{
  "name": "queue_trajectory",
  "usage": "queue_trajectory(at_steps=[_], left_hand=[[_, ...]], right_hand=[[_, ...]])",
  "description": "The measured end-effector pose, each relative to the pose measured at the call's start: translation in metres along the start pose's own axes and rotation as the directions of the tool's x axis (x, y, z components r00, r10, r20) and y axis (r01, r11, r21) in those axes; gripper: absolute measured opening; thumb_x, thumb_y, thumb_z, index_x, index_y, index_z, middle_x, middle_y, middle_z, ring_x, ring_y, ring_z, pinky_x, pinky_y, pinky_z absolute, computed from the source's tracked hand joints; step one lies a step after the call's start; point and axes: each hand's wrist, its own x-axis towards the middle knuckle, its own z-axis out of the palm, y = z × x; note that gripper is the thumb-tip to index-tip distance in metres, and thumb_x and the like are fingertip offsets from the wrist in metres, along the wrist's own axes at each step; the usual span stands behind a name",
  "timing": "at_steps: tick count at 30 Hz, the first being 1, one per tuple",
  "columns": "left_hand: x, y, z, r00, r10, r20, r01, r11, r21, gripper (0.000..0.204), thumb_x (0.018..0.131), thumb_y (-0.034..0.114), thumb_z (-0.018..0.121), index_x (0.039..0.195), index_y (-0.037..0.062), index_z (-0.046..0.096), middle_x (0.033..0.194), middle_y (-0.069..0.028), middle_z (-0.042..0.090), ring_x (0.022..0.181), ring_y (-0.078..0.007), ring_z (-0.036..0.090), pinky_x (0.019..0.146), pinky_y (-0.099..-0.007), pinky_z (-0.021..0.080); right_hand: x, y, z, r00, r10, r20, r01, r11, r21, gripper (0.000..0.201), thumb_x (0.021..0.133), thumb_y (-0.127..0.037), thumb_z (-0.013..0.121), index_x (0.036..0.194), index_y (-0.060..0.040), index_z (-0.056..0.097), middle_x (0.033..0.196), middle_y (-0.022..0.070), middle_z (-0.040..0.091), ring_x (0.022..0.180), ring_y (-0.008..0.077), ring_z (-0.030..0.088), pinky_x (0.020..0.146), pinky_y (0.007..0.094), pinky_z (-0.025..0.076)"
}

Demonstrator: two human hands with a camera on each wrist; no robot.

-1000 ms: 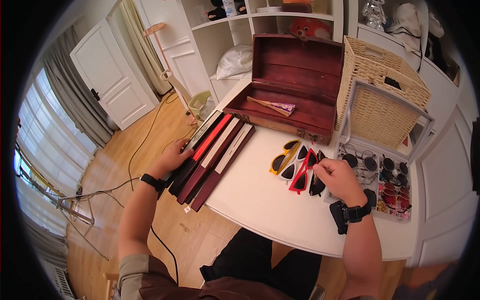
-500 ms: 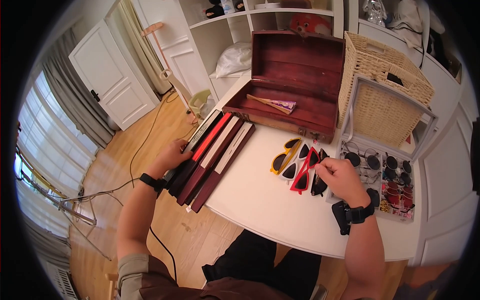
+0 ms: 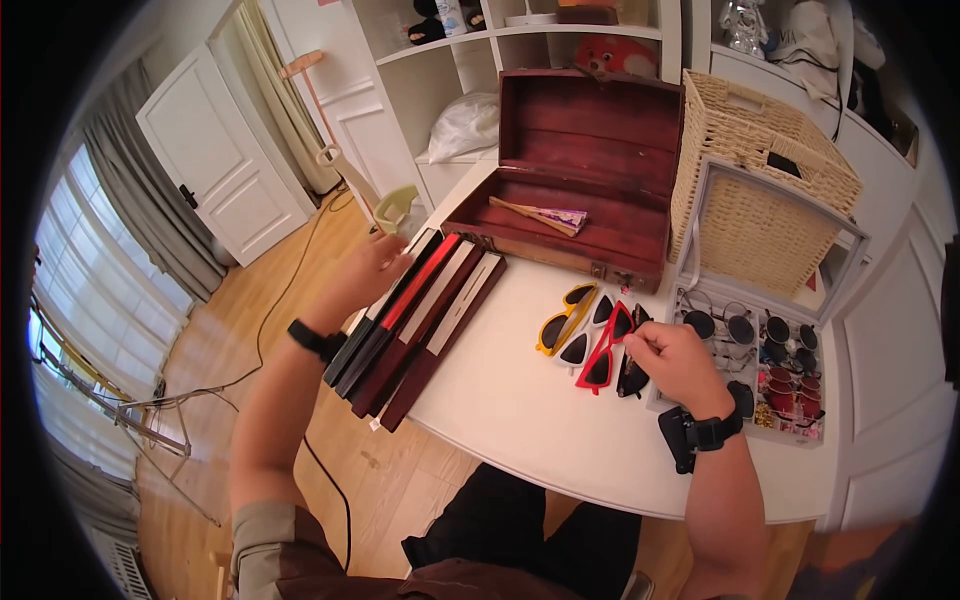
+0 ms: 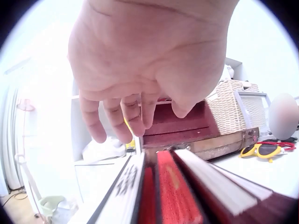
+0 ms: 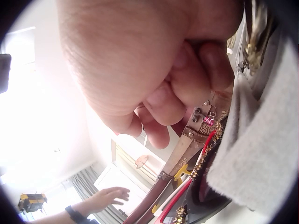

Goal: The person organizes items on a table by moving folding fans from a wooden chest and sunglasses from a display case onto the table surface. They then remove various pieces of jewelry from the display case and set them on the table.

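Observation:
My left hand (image 3: 375,268) hovers over the far part of a row of long slim boxes (image 3: 440,300). In the left wrist view its fingers hang loosely above a red box (image 4: 177,191) and a white-edged box with dark writing (image 4: 124,186), with nothing in them. On the right, my right hand (image 3: 682,365) rests beside black sunglasses (image 3: 632,376) with gold trim, its fingers loosely curled and holding nothing in the right wrist view. Red sunglasses (image 3: 598,372), a white pair (image 3: 574,350) and a yellow pair (image 3: 552,332) lie to their left.
An opened dark red chest (image 3: 630,222) with a folding fan (image 3: 545,218) inside stands at the back. A wicker basket (image 3: 740,130) is beside it. In front of the basket, a compartment case with a raised clear lid (image 3: 790,199) holds several round glasses. The boxes overhang the table's left edge.
My left hand has let go of the outer side of the boxes and lifted up toward their far ends. My right hand has stayed by the black sunglasses.

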Motion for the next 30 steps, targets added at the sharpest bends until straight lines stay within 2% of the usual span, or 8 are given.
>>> queue_trajectory(at_steps=[2, 5, 8, 11, 16, 18, 25, 30], left_hand=[[0.040, 0.062, 0.004, 0.975, 0.205, 0.087, -0.216, 0.965, 0.149, 0.036, 0.100, 0.029, 0.064, 0.123, 0.0027, 0.068, 0.117, -0.0159, 0.068, 0.108, -0.0371, 0.067, 0.094, -0.0452, 0.055], [0.093, 0.073, 0.047, 0.924, 0.377, 0.061, -0.378, 0.881, 0.284, 0.027, 0.096, 0.023, 0.063, 0.115, 0.0045, 0.070, 0.115, -0.0150, 0.067, 0.108, -0.0378, 0.066, 0.093, -0.0457, 0.056], [0.142, 0.079, 0.086, 0.923, 0.370, 0.109, -0.381, 0.832, 0.404, 0.019, 0.095, 0.018, 0.062, 0.109, 0.0076, 0.070, 0.115, -0.0120, 0.068, 0.111, -0.0345, 0.066, 0.093, -0.0442, 0.056], [0.180, 0.074, 0.117, 0.939, 0.233, 0.254, -0.339, 0.756, 0.559, 0.040, 0.096, 0.016, 0.063, 0.135, 0.0085, 0.058, 0.129, -0.0160, 0.063, 0.118, -0.0375, 0.065, 0.096, -0.0489, 0.056], [0.215, 0.076, 0.142, 0.920, 0.157, 0.360, -0.342, 0.770, 0.539, 0.039, 0.100, 0.018, 0.058, 0.138, 0.0092, 0.057, 0.145, -0.0185, 0.059, 0.125, -0.0392, 0.064, 0.101, -0.0483, 0.055], [0.224, 0.078, 0.145, 0.888, 0.064, 0.455, -0.332, 0.774, 0.539, 0.039, 0.100, 0.018, 0.058, 0.137, 0.0101, 0.058, 0.141, -0.0181, 0.062, 0.122, -0.0387, 0.065, 0.101, -0.0479, 0.055], [0.234, 0.063, 0.159, 0.862, 0.309, 0.402, -0.492, 0.696, 0.522, 0.034, 0.091, 0.015, 0.065, 0.125, 0.0063, 0.064, 0.128, -0.0208, 0.068, 0.115, -0.0399, 0.068, 0.097, -0.0488, 0.055], [0.227, 0.068, 0.159, 0.907, 0.203, 0.369, -0.372, 0.795, 0.478, 0.028, 0.090, 0.011, 0.063, 0.118, 0.0048, 0.063, 0.103, -0.0227, 0.074, 0.099, -0.0401, 0.073, 0.089, -0.0500, 0.056]], right_hand=[[0.000, 0.001, 0.000, 1.000, 0.002, -0.008, -0.002, 1.000, -0.004, 0.025, 0.097, -0.021, 0.069, 0.089, 0.0025, 0.069, 0.062, 0.0110, 0.060, 0.053, 0.0160, 0.052, 0.053, 0.0332, 0.043], [0.000, 0.000, 0.000, 1.000, 0.009, -0.017, -0.009, 1.000, 0.007, 0.025, 0.096, -0.021, 0.069, 0.088, 0.0025, 0.069, 0.061, 0.0123, 0.060, 0.051, 0.0178, 0.053, 0.053, 0.0337, 0.043], [-0.001, -0.001, 0.000, 1.000, -0.022, -0.015, 0.022, 1.000, 0.002, 0.027, 0.096, -0.023, 0.069, 0.085, 0.0013, 0.069, 0.060, 0.0155, 0.059, 0.049, 0.0235, 0.054, 0.053, 0.0354, 0.044], [0.000, -0.001, 0.000, 1.000, -0.023, -0.019, 0.023, 0.999, -0.035, 0.027, 0.096, -0.025, 0.070, 0.085, -0.0001, 0.070, 0.062, 0.0164, 0.060, 0.051, 0.0293, 0.057, 0.053, 0.0381, 0.045], [0.000, 0.001, -0.003, 0.997, -0.077, -0.007, 0.077, 0.995, -0.057, 0.031, 0.096, -0.027, 0.070, 0.078, -0.0021, 0.066, 0.063, 0.0163, 0.061, 0.058, 0.0368, 0.062, 0.055, 0.0422, 0.048], [-0.001, 0.004, -0.001, 0.993, -0.112, -0.039, 0.110, 0.992, -0.054, 0.031, 0.096, -0.026, 0.070, 0.076, -0.0030, 0.065, 0.063, 0.0147, 0.062, 0.057, 0.0357, 0.062, 0.055, 0.0424, 0.048], [-0.001, 0.005, 0.000, 0.990, -0.141, -0.030, 0.138, 0.987, -0.084, 0.029, 0.096, -0.025, 0.071, 0.077, -0.0043, 0.066, 0.062, 0.0124, 0.063, 0.056, 0.0339, 0.062, 0.055, 0.0423, 0.047], [0.000, 0.003, 0.000, 0.991, -0.131, -0.023, 0.129, 0.988, -0.088, 0.030, 0.096, -0.025, 0.070, 0.076, -0.0041, 0.065, 0.061, 0.0123, 0.062, 0.056, 0.0338, 0.062, 0.055, 0.0423, 0.047]])
